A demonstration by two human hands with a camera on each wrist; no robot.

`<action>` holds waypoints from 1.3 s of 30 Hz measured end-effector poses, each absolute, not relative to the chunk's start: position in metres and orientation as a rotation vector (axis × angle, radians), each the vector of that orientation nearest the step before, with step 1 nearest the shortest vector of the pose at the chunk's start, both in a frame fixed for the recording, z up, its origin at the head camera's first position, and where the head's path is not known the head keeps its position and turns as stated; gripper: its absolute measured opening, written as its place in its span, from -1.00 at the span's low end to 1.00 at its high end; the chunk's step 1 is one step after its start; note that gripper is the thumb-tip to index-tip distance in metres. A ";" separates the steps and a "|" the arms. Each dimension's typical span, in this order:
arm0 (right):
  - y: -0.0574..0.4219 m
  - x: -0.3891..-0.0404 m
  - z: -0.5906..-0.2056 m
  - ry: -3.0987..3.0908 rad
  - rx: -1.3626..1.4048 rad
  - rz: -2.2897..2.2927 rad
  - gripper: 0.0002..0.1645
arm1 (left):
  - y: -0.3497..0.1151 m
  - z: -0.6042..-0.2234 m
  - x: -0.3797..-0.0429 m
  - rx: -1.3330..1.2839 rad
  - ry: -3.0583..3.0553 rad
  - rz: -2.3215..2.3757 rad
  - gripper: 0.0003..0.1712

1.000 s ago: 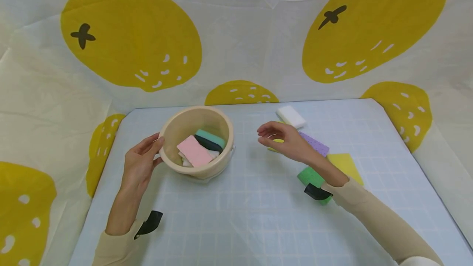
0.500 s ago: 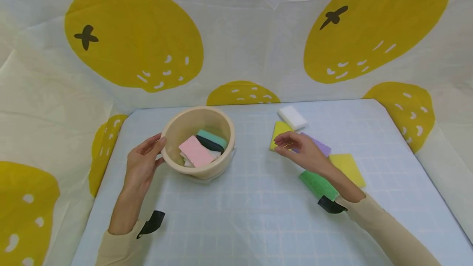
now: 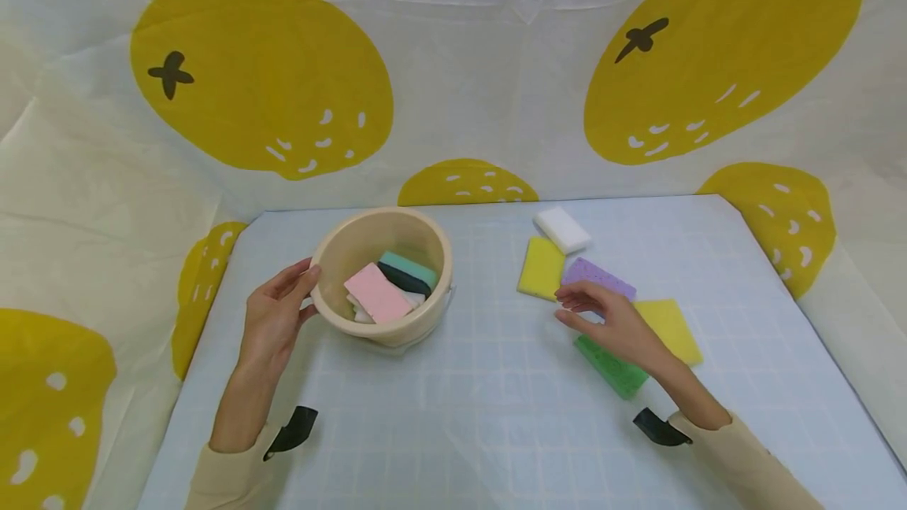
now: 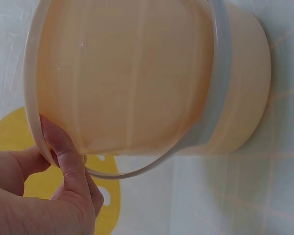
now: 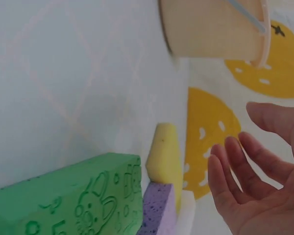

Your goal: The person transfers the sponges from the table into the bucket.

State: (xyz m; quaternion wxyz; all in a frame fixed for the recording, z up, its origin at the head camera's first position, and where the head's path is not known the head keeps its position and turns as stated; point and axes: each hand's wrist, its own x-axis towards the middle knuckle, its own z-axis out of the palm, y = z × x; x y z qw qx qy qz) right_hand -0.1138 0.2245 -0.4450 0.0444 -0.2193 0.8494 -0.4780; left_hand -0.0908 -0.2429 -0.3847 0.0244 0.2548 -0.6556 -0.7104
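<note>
My left hand [image 3: 272, 317] pinches the left rim of a beige bucket [image 3: 333, 317]; the left wrist view shows thumb and fingers on either side of the rim [image 4: 32, 93]. Inside the bucket lie a pink sponge [image 3: 379, 292], a teal and black sponge [image 3: 409, 267] and something white [image 3: 361, 313], partly covered. My right hand [image 3: 620, 329] hovers with loosely bent fingers and holds nothing. Below and around it are a green sponge [image 3: 612, 368] with an embossed pattern, a purple sponge [image 3: 598, 275], a yellow sponge [image 3: 542, 267], and a yellow square [image 3: 669, 329] partly behind the hand.
A white block-shaped sponge [image 3: 562, 229] lies at the back, beside the first yellow sponge. The table [image 3: 453, 431] has a pale blue gridded cover. A sheet with yellow fruit prints [image 3: 489, 101] stands behind it. The bucket's grey handle [image 4: 206, 117] hangs down its side.
My right hand has moved right and toward me, away from the bucket, uncovering the yellow sponge and most of the purple one. My left hand stays on the bucket's rim.
</note>
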 end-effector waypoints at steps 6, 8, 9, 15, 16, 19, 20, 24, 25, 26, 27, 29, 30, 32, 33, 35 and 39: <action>0.239 -0.101 -0.456 2.691 -0.679 -1.446 -0.63 | -0.243 -0.385 -0.091 0.789 -2.024 -2.200 -0.31; 0.243 -0.096 -0.460 2.724 -0.666 -1.438 -0.63 | -0.243 -0.385 -0.091 0.792 -2.018 -2.208 -0.30; 0.245 -0.093 -0.461 2.738 -0.658 -1.436 -0.63 | -0.243 -0.385 -0.091 0.794 -2.013 -2.213 -0.30; 0.253 -0.081 -0.470 2.820 -0.612 -1.402 -0.61 | -0.243 -0.385 -0.090 0.802 -2.005 -2.221 -0.29; 0.254 -0.079 -0.471 2.837 -0.610 -1.387 -0.60 | -0.243 -0.385 -0.090 0.800 -2.009 -2.218 -0.29; 0.256 -0.074 -0.473 2.867 -0.601 -1.356 -0.58 | -0.243 -0.385 -0.090 0.792 -2.012 -2.219 -0.28; 0.257 -0.072 -0.473 2.871 -0.600 -1.353 -0.57 | -0.243 -0.385 -0.090 0.794 -2.014 -2.217 -0.28; 0.261 -0.068 -0.477 2.907 -0.580 -1.314 -0.53 | -0.241 -0.385 -0.090 0.797 -2.011 -2.222 -0.27; 0.261 -0.067 -0.478 2.918 -0.573 -1.301 -0.52 | -0.241 -0.385 -0.090 0.802 -2.006 -2.226 -0.26; 0.261 -0.066 -0.478 2.930 -0.564 -1.286 -0.50 | -0.242 -0.385 -0.090 0.802 -2.010 -2.224 -0.26; 0.261 -0.065 -0.478 2.944 -0.549 -1.266 -0.49 | -0.242 -0.385 -0.090 0.803 -2.008 -2.227 -0.26; 0.261 -0.064 -0.478 2.956 -0.521 -1.230 -0.45 | -0.242 -0.386 -0.090 0.802 -2.002 -2.236 -0.27; 0.261 -0.063 -0.478 2.960 -0.497 -1.210 -0.44 | -0.242 -0.386 -0.090 0.804 -2.007 -2.235 -0.27; 0.261 -0.062 -0.477 2.957 -0.444 -1.168 -0.40 | -0.242 -0.386 -0.090 0.799 -2.014 -2.232 -0.29; 0.261 -0.062 -0.477 2.950 -0.421 -1.149 -0.39 | -0.242 -0.386 -0.090 0.797 -2.014 -2.233 -0.29; 0.262 -0.062 -0.476 2.932 -0.378 -1.119 -0.35 | -0.242 -0.386 -0.089 0.795 -2.019 -2.229 -0.29; 0.261 -0.062 -0.474 2.877 -0.307 -1.060 -0.29 | -0.242 -0.386 -0.089 0.803 -2.011 -2.227 -0.26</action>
